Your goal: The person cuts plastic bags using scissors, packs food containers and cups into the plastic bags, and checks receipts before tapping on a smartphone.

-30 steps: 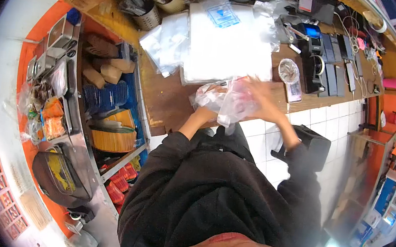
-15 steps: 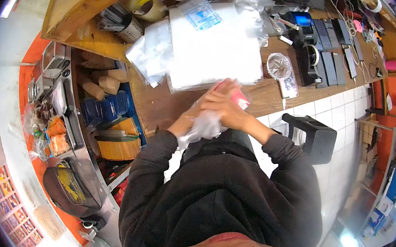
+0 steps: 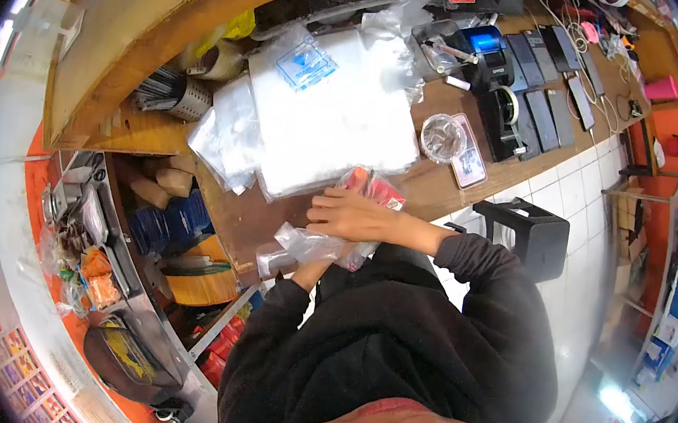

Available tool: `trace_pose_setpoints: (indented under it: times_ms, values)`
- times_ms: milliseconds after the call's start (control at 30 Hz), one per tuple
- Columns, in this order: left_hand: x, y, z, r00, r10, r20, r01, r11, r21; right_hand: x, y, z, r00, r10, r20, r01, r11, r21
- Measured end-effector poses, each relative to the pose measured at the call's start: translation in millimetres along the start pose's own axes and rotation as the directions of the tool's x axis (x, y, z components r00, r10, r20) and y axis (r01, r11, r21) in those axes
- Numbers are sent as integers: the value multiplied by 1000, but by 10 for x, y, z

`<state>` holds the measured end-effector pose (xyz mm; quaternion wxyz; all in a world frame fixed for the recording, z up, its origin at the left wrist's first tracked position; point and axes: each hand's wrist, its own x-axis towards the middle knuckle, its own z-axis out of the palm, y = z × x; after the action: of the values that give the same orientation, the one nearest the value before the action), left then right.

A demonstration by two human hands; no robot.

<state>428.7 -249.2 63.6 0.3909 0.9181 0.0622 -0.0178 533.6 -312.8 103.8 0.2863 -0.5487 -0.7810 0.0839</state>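
Observation:
A clear plastic bag (image 3: 302, 243) with a red packet (image 3: 386, 193) in it is between my two hands, just off the table's front edge. My right hand (image 3: 355, 216) lies across the top, its fingers bent over the bag and pointing left. My left hand (image 3: 356, 179) is underneath, mostly hidden; only a fingertip and the wrist show, and it seems to hold the bag from below. Loose plastic spreads over the left wrist. Just beyond the hands is a stack of white plastic bags (image 3: 331, 128) with a blue-printed wrapper (image 3: 306, 64) on top.
On the wooden table (image 3: 250, 231) are a clear cup (image 3: 443, 138), a phone (image 3: 470, 155), a black tape dispenser (image 3: 499, 121) and several dark flat devices (image 3: 549, 118) with cables. A metal holder (image 3: 193, 102) stands at left. A black stool (image 3: 531, 236) is on the right.
My hands have moved down and left, closer to my body. The right hand now covers more of the left, and the red packet shows more. The camera view has shifted.

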Motion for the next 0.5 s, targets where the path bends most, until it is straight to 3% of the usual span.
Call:
trace_pose_setpoints:
  times_ms: [33, 100, 133, 167, 200, 233, 267, 300, 367, 433, 467, 500]
  values:
    - [-14, 29, -77, 1000, -10, -7, 10, 999, 31, 14, 53, -127, 1000, -2, -2, 2, 1000, 0]
    - [-66, 57, -207, 999, -25, -41, 29, 996, 89, -23, 268, -502, 979, 158, -126, -134, 975, 176]
    - [-81, 33, -203, 994, 22, -110, -12, 996, 93, -40, 377, -902, 924, 380, -32, -340, 858, 384]
    - [-109, -6, -207, 979, 70, -190, -53, 994, 91, -223, 783, -873, 856, 455, -247, -333, 849, 410]
    - [-128, -139, -107, 898, 208, -388, -200, 978, 62, -390, 1089, -1059, 711, 570, -412, -419, 814, 402]
    - [-123, -105, -125, 866, 272, -419, -235, 962, 137, -476, 1288, -1354, 516, 762, -391, -563, 646, 515]
    - [-152, -90, -139, 878, 246, -411, -211, 969, 129, -618, 1677, -1482, 403, 760, -510, -731, 602, 320]
    - [-194, -103, -109, 906, 179, -384, -159, 984, 83, -808, 2031, -1582, 341, 822, -457, -916, 399, 34]
    - [-291, -156, -113, 931, 37, -363, -49, 998, -25, -1447, 2956, -1407, 420, 883, -209, -886, 350, -304]
    - [-443, -222, -94, 930, -93, -355, 49, 990, -131, -1436, 3126, -1309, 636, 764, -104, -735, 559, -384]
    - [-510, -257, -81, 923, -155, -353, 93, 978, -188, -1376, 3159, -1242, 645, 764, -1, -683, 576, -449]
    - [-575, -304, -67, 911, -211, -353, 130, 962, -238, -1340, 3193, -1210, 646, 763, 2, -682, 579, -447]
